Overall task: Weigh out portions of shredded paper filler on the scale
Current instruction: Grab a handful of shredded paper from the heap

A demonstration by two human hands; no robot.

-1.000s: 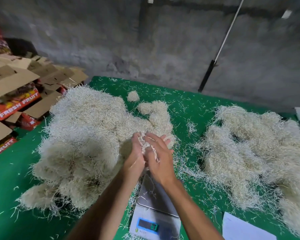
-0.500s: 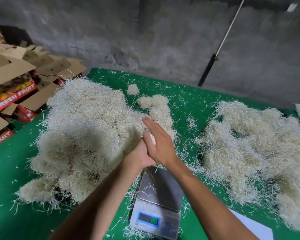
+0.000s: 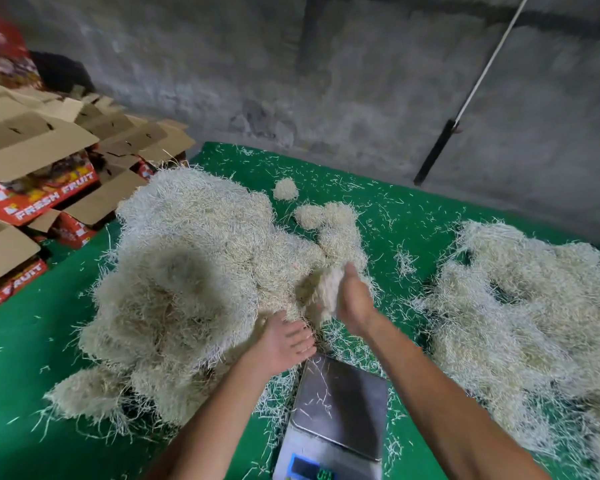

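- A green felt-like table (image 3: 21,358) fills the lower view, littered with thin pale paper strands.
- At 9 to 10 o'clock of centre sits a large pile of shredded paper (image 3: 187,271), cream-coloured, wiry and fluffy, lumped into rounded mounds.
- At 3 o'clock a second pile (image 3: 520,306) spreads lower and looser, with dark gaps showing through.
- Two small round tufts (image 3: 285,189) lie apart at 12 o'clock, near the table's far edge.
- The right hand (image 3: 355,303), just right of centre, is raised on edge and clasps a clump of paper (image 3: 328,289) against its palm; the clump is blurred.
- The left hand (image 3: 284,341), just below centre, lies with fingers spread and relaxed at the foot of the large pile, gripping nothing that I can see.
- The two hands are apart, right above left.
- A scale (image 3: 340,403) sits at 6 o'clock: a flat, square, brushed-metal plate with a few stray strands on it, over a grey body with a blue-framed display, its digits unreadable.
- At 9 o'clock, off the table, brown cardboard boxes (image 3: 39,143) with open flaps are stacked, their red sides printed "FRESH FRUIT".
- Behind is a rough grey concrete wall (image 3: 291,81), with a thin white rod with a black end (image 3: 465,109) leaning at 1 o'clock.
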